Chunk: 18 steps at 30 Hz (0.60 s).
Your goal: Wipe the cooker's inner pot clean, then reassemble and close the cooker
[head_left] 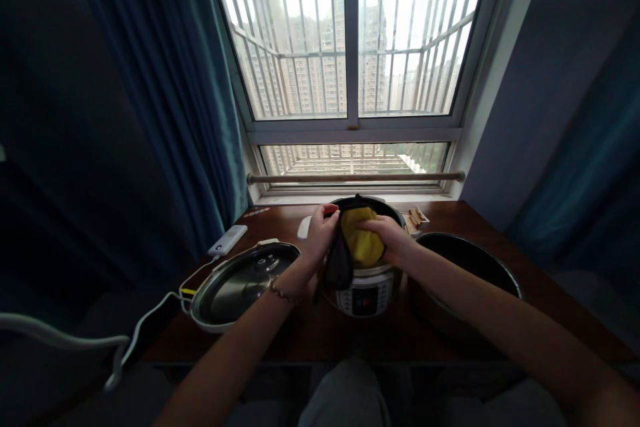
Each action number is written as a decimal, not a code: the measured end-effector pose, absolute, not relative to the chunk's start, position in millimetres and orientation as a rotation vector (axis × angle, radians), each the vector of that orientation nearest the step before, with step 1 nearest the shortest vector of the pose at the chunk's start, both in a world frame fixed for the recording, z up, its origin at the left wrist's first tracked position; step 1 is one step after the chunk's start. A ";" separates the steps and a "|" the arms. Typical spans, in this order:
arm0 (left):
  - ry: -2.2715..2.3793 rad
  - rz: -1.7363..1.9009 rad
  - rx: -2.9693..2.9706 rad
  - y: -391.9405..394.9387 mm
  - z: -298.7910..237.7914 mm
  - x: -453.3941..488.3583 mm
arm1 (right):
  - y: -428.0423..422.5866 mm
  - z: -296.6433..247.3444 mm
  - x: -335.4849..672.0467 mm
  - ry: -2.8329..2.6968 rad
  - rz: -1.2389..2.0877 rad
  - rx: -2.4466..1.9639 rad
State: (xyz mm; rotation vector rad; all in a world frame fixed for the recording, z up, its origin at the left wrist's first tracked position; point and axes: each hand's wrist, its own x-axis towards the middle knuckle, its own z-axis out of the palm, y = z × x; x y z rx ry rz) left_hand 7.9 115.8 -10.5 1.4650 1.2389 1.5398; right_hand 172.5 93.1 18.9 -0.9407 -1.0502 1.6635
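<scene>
Both hands are over an electric pressure cooker [385, 297], whose control panel faces me. Between them is a yellow-and-black cloth [361, 240], with its yellow side showing and a dark part hanging down at the left. My left hand [321, 232] pinches the cloth's dark upper edge, near a small red patch. My right hand [391, 237] is closed on the yellow side, thumb and fingers pressed to the fabric. The cloth and hands hide much of the cooker's opening.
An overturned lid [240, 290] lies at left on the brown table [310, 340], by a white power bank [228, 240] with a cable [145, 320]. A dark round pot [507, 273] stands at right. Behind are small brown sticks [415, 218] and a white object [303, 227].
</scene>
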 end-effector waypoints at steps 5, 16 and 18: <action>1.369 1.449 1.994 105.7 -28.5 -4.0 | 123.9 24.2 226.2 -1.308 0.714 -1.079; 1.382 1.394 2.272 74.5 -44.9 -24.4 | 123.6 3.0 217.7 -2.933 0.338 -1.457; 1.376 1.365 2.289 70.3 -39.7 -32.3 | 153.2 8.5 230.3 -2.884 0.233 -1.600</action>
